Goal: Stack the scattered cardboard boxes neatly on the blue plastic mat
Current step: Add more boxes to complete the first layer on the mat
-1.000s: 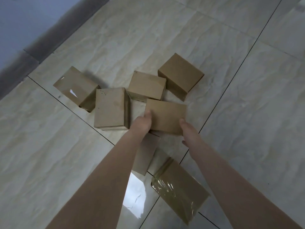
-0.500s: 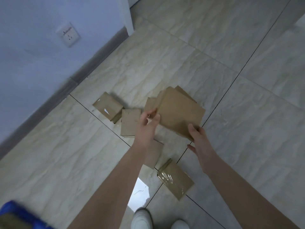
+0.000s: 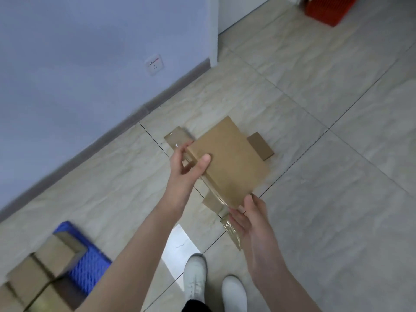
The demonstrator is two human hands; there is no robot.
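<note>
Cardboard box (image 3: 227,163) gripped by both hands (image 3: 186,167) (image 3: 249,219) over beige tiled floor (image 3: 326,199); blurred boxes (image 3: 45,273) seemingly on blue mat (image 3: 90,266)

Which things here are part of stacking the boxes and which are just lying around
Part of the job: held box, left hand, right hand, boxes on the floor, blue mat, stacked boxes.
Lying about: red crate, wall socket.

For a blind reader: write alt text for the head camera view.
Two bare hands, left hand and right hand, hold a flat cardboard box above a tiled floor where other boxes lie. At lower left, stacked boxes sit on a blue plastic mat near the wall.
</note>
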